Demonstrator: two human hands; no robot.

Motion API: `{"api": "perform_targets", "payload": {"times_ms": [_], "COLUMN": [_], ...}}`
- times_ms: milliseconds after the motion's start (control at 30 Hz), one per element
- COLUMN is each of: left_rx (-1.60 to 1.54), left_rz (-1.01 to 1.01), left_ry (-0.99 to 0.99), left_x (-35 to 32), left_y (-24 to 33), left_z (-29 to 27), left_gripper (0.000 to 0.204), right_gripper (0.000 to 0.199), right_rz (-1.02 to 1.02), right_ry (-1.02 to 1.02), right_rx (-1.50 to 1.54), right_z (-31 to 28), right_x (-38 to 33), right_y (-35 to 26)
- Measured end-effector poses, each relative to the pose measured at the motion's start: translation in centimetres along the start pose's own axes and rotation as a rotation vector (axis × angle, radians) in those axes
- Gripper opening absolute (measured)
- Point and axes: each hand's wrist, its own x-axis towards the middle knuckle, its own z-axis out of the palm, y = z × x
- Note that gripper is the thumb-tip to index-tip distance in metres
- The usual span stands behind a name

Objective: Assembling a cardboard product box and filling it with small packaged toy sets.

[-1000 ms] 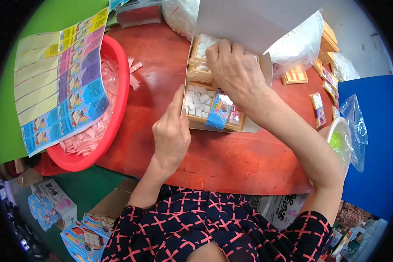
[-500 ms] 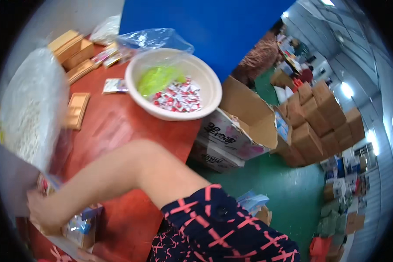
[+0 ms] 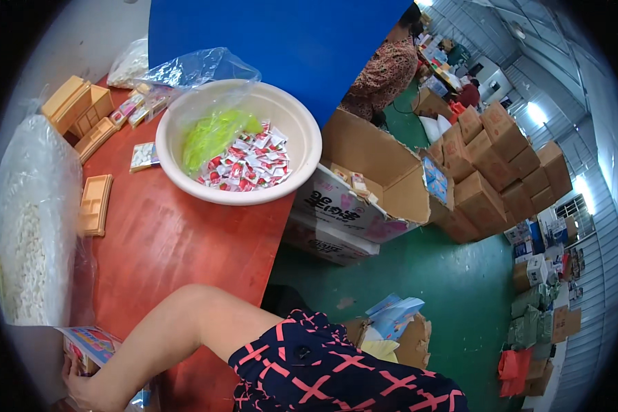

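My right arm, in a dark sleeve with pink crosses, reaches across the red table (image 3: 178, 254) to its near left corner. There my right hand (image 3: 88, 393) is at a small box with a colourful printed lid (image 3: 95, 343). Its fingers are bent at the box's left side, and what they pinch is hidden. The box's lid stands raised beside my wrist. Clear packaging with blue in it (image 3: 143, 398) shows under my forearm. My left hand is outside the picture.
A white basin (image 3: 302, 172) holds small strawberry-printed sachets and yellow-green packets. Orange plastic trays (image 3: 96, 204) and a clear bag of white pieces (image 3: 31, 261) lie leftward. An opened carton (image 3: 384, 154) stands right of the table. Stacked boxes (image 3: 487, 199) and a person (image 3: 384, 72) are beyond.
The view has shifted, so the basin and trays sit further left. My right hand is lower in the picture, still by the box, and the printed lid shows more fully.
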Motion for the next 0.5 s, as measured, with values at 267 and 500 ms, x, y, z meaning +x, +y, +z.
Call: {"api": "perform_targets", "payload": {"times_ms": [267,500], "left_rx": [0.049,0.256], "left_rz": [0.071,-0.143], "left_ry": [-0.140,-0.413], "left_x": [1.1,-3.9], "left_y": [0.2,-1.9], "left_z": [-2.9,-15.1], "left_gripper": [0.027,0.028], "right_gripper": [0.039,0.015], "right_rz": [0.129,0.008], "right_ry": [-0.107,0.377], "right_rx": [0.104,0.417], "right_z": [2.0,3.5], "right_x": [2.1,1.8], "right_y": [-0.6,1.3]}}
